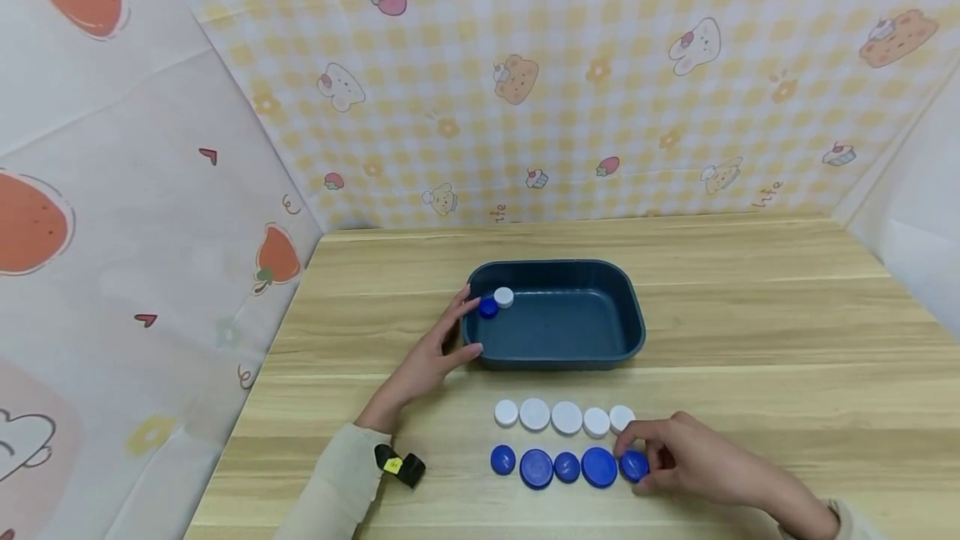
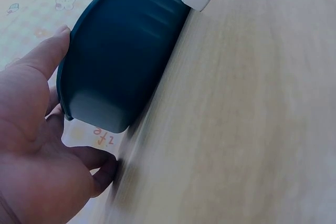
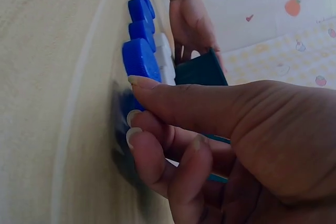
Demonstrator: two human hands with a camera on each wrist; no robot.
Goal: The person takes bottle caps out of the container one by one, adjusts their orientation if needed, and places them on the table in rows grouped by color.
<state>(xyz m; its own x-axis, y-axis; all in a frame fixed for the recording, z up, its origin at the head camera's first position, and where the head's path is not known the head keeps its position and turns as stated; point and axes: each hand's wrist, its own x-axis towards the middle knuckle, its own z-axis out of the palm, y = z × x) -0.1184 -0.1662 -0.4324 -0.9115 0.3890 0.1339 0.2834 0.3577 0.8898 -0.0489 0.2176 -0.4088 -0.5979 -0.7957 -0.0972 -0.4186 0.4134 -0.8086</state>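
My left hand (image 1: 429,361) rests at the left end of a dark teal plastic basin (image 1: 555,361), its thumb and fingers spread over the rim. In the left wrist view the thumb touches the basin's rim and the lower fingers bend near the tabletop. Inside the basin's left end lie a blue bottle cap (image 1: 488,308) and a white bottle cap (image 1: 503,297), side by side. My right hand (image 1: 693,458) pinches the rightmost blue bottle cap (image 1: 634,465) of the front row between thumb and fingers. In the right wrist view the fingers largely hide that cap.
Several more blue caps (image 1: 537,468) of differing sizes line up left of the right hand. Behind them runs a row of several white caps (image 1: 566,417). Everything is on a wood-grain table (image 1: 735,340), with a patterned cloth (image 1: 570,98) hanging behind.
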